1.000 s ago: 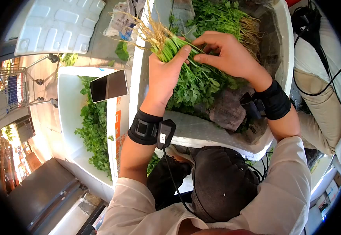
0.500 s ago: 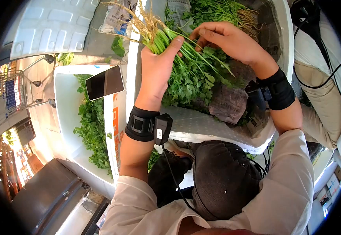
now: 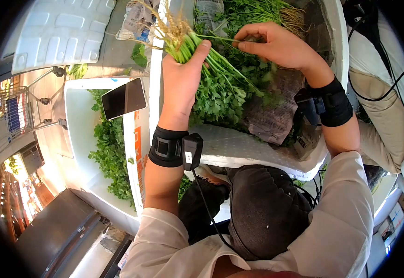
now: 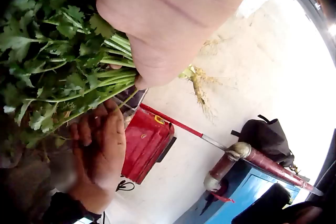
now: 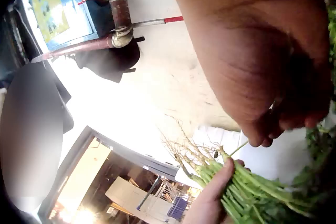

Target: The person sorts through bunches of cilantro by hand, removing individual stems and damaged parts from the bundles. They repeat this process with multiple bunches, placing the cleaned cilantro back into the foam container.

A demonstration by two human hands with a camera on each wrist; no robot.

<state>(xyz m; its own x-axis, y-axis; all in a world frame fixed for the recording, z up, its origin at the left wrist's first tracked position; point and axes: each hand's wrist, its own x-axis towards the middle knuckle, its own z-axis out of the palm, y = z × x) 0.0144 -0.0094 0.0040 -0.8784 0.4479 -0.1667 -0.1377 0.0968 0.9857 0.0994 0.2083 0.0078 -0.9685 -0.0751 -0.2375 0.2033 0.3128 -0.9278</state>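
My left hand point(image 3: 182, 78) grips a bunch of coriander point(image 3: 217, 90) around its green stems, thumb across the top. Its tan roots point(image 3: 176, 34) fan out beyond the fist, and the leaves spread to the right over the foam box. My right hand point(image 3: 281, 48) is just right of the bunch, pinching one thin stem point(image 3: 218, 38) that runs back to the root end. The right wrist view shows this stem point(image 5: 240, 147) between the curled fingertips and the bunch. In the left wrist view the leaves point(image 4: 58, 66) fill the upper left.
A white foam box point(image 3: 239, 150) beneath the hands holds more rooted greens point(image 3: 262, 11) and newspaper point(image 3: 271, 113). On the left, another foam box point(image 3: 79, 123) contains leafy greens, with a phone point(image 3: 124, 98) lying on its edge. A shopping cart point(image 3: 14, 109) stands farther left.
My right hand has drawn away from the bunch, up and rightward, and now pulls a thin stem taut. My left hand has shifted slightly left with the bunch.
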